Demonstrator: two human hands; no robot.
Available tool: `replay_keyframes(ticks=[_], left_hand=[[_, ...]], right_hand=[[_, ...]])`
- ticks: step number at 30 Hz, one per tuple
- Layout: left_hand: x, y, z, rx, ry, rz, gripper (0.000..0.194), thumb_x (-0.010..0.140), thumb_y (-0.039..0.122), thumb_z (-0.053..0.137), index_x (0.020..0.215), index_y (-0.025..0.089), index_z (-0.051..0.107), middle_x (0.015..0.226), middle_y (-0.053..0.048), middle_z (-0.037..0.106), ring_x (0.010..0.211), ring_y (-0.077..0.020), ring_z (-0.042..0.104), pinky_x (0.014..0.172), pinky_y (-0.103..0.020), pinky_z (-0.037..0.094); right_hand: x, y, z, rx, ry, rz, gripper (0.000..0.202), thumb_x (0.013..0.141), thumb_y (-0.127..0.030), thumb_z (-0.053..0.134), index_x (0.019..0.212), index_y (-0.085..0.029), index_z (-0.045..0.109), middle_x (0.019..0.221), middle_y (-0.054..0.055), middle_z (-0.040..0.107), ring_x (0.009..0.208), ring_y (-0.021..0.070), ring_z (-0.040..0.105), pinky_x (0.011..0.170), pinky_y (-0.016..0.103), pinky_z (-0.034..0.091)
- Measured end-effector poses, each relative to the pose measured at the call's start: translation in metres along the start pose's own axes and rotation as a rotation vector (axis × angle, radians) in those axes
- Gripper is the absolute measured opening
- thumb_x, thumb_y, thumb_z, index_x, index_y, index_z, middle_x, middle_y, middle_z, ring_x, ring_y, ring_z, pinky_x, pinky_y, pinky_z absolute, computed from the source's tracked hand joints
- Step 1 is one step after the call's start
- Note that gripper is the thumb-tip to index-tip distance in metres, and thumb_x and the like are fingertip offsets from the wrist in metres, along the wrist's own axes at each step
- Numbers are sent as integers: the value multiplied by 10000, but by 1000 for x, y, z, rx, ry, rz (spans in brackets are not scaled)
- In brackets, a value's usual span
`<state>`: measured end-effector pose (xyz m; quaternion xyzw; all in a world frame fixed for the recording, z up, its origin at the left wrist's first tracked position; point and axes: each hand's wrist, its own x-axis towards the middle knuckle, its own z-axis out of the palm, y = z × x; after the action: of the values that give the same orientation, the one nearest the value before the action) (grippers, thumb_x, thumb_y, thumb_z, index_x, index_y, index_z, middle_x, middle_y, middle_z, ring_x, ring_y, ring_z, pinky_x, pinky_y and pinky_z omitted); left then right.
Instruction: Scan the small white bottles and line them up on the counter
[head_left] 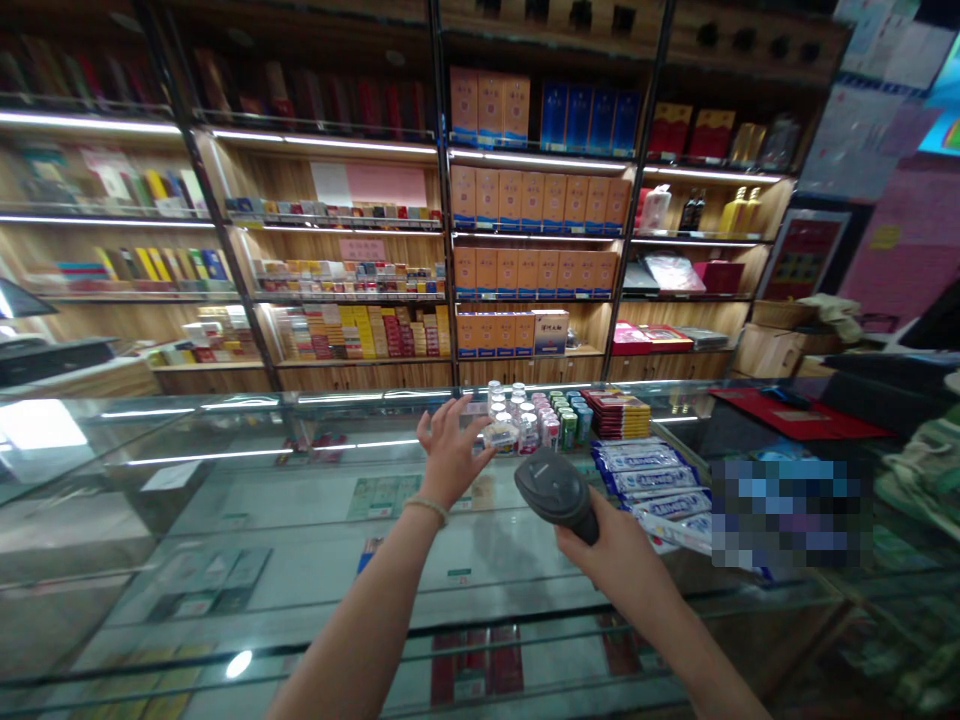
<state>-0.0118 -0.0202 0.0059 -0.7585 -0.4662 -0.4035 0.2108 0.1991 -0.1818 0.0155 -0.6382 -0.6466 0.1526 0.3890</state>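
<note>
Just right of the loosely spread, apparently empty left hand [450,455], I see upright containers [526,433], nearer it than the right hand [624,552], which wraps around a scanner [553,484].

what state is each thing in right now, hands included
left hand: open, fingers spread
right hand: closed around the scanner
scanner: held above the counter
small containers: upright, grouped in rows
red-and-yellow packets: stacked
blue-and-white packets: lying flat
orange boxes: upright on shelves
shelf lights: lit
</note>
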Motion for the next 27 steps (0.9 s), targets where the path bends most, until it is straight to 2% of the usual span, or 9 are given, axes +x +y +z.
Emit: replay_keyframes(ticks=[4, 9, 12, 15, 17, 22, 27], left_hand=[[0, 0, -1, -5, -16, -2, 397, 753, 416, 808, 1134, 357, 715, 1506, -81, 497, 1406, -336, 400, 1179, -591, 151], [0, 1, -2, 1, -12, -6, 395, 752, 418, 808, 1132, 355, 718, 1496, -85, 507, 1402, -343, 402, 1177, -596, 145], [1, 1, -2, -7, -11, -15, 384, 754, 422, 806, 1121, 349, 722, 1500, -86, 503, 1405, -343, 397, 1180, -593, 143], [1, 1, -3, -13, -10, -21, 381, 752, 424, 806, 1115, 339, 724, 1506, -88, 496, 1404, -346, 393, 1182, -593, 143], [1, 0, -3, -8, -12, -23, 385, 751, 424, 805, 1117, 338, 724, 1507, -87, 495, 1402, -349, 393, 1182, -593, 146], [0, -1, -1, -1, -14, -28, 377, 753, 411, 801, 1116, 345, 721, 1503, -79, 499, 1401, -344, 393, 1187, -583, 141], [0, -2, -1, -10, -23, -30, 388, 747, 409, 806, 1121, 351, 718, 1506, -74, 495, 1400, -338, 395, 1188, -579, 134]], right_hand=[[0, -4, -3, -84, 42, -36, 330, 804, -290, 615, 1124, -240, 677, 827, 30, 765, 791, 236, 717, 631, 258, 441], [7, -13, -16, -289, 35, -38, 296, 813, -310, 610, 1089, -240, 689, 857, 53, 777, 799, 279, 736, 637, 295, 447], [15, -13, -16, -337, 60, -119, 274, 812, -287, 608, 1068, -225, 686, 976, 70, 780, 908, 280, 734, 734, 332, 504], [22, -5, -6, -388, 115, -323, 335, 771, -229, 631, 1101, -189, 672, 1356, 117, 652, 1249, 301, 605, 997, 419, 482], [25, 2, 2, -447, 128, -412, 323, 760, -211, 637, 1078, -174, 677, 1496, 126, 528, 1392, 315, 470, 1098, 467, 417], [27, 16, 20, -523, 80, -462, 248, 779, -228, 654, 1013, -156, 690, 1589, 136, 395, 1498, 334, 287, 1188, 524, 305], [26, 22, 31, -548, 31, -476, 273, 770, -277, 694, 1010, -148, 700, 1603, 141, 367, 1511, 342, 251, 1210, 528, 267]])
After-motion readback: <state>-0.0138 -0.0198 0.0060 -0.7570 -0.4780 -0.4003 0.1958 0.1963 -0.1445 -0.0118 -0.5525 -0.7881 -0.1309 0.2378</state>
